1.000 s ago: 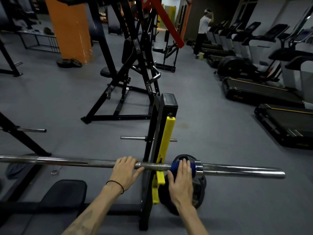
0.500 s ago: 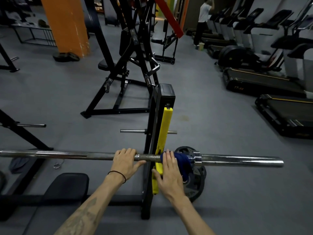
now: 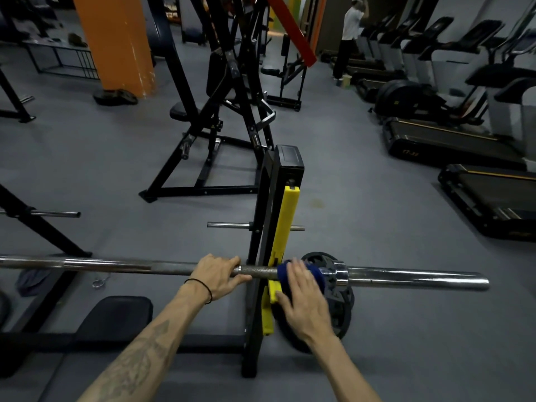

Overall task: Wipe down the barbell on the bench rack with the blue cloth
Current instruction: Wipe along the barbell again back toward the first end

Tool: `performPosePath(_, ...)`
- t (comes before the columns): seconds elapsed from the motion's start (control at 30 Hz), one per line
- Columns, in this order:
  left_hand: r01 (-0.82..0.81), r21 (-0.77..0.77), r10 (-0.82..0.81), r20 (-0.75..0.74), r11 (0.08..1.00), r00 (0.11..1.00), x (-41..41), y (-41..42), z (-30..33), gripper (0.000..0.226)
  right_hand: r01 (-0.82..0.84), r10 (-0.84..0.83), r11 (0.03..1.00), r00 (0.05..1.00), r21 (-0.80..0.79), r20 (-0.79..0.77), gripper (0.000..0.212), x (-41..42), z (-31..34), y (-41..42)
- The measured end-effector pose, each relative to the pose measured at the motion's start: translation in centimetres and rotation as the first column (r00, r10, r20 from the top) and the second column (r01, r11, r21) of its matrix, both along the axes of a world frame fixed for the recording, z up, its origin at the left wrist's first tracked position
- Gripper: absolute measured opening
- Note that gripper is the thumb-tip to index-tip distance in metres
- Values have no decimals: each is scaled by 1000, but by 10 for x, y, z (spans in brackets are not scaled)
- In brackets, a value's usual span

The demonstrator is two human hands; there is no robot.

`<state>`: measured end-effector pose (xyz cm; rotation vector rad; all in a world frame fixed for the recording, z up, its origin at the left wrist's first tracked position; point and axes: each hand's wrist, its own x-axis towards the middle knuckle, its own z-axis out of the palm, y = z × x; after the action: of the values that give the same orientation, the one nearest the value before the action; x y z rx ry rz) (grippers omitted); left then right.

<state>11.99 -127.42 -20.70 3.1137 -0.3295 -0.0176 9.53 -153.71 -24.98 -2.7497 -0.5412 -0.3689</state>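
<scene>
left hand grips bar | right hand wraps cloth round bar, 3 o'clock of rack

Grey gym floor, orange pillar, treadmills, seemingly dim
</scene>
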Motion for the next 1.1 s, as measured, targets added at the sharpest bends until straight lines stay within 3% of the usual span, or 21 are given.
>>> performPosePath(0.1, 2, 27, 0, -51, 1000, 999, 5, 3, 5, 56, 222, -209, 964, 973, 144, -100, 85, 3, 4, -8)
performPosePath(0.17, 1, 27, 3, -130, 1000, 991, 13, 4, 7, 63, 273, -244, 940, 957, 204, -158, 91, -2, 7, 18)
performPosePath(0.23, -35, -36, 25, -254, 999, 967, 23, 7, 10, 77, 152, -131, 973, 983, 173, -127, 88, -11, 5, 36)
performPosePath(0.33, -64, -113, 21, -349, 992, 937, 36, 7, 11, 85, -68, 68, 998, 997, -16, -31, 78, -8, 2, 9)
performPosePath(0.4, -34, -98, 6, -273, 995, 962, 29, 6, 12, 86, -48, 49, 998, 998, -43, 26, 75, 3, 1, -17)
performPosePath(0.53, -6, -125, 24, 146, 992, 989, 3, 0, -9, 76, 236, -216, 945, 970, 228, -111, 81, -3, 1, 22)
performPosePath(0.63, 17, -167, 50, 386, 986, 921, -11, -5, -35, 55, 72, -56, 985, 993, 158, -102, 81, -12, 0, 41)
performPosePath(0.73, 0, -207, 88, 418, 978, 904, -16, -5, -45, 44, -2, 2, 1000, 1000, -1, 11, 75, 0, -1, -1)
performPosePath(0.83, -6, -227, 99, 403, 974, 910, -18, -6, -43, 47, 239, -228, 953, 971, 187, -78, 81, 4, -2, -10)
performPosePath(0.9, -10, -229, 103, 397, 973, 912, -19, -7, -43, 49, 274, -248, 919, 960, 282, -128, 88, -2, 1, 18)
performPosePath(0.97, -16, -234, 111, 399, 972, 910, -20, -8, -43, 50, 149, -126, 957, 986, 248, -106, 85, -9, 3, 34)
performPosePath(1.03, -21, -229, 114, 401, 973, 909, -19, -7, -43, 49, -10, 14, 996, 999, 93, -42, 79, -7, 3, 18)
performPosePath(1.1, -17, -221, 108, 408, 975, 907, -18, -7, -42, 47, -34, 34, 999, 998, -3, 50, 73, 4, 0, -11)
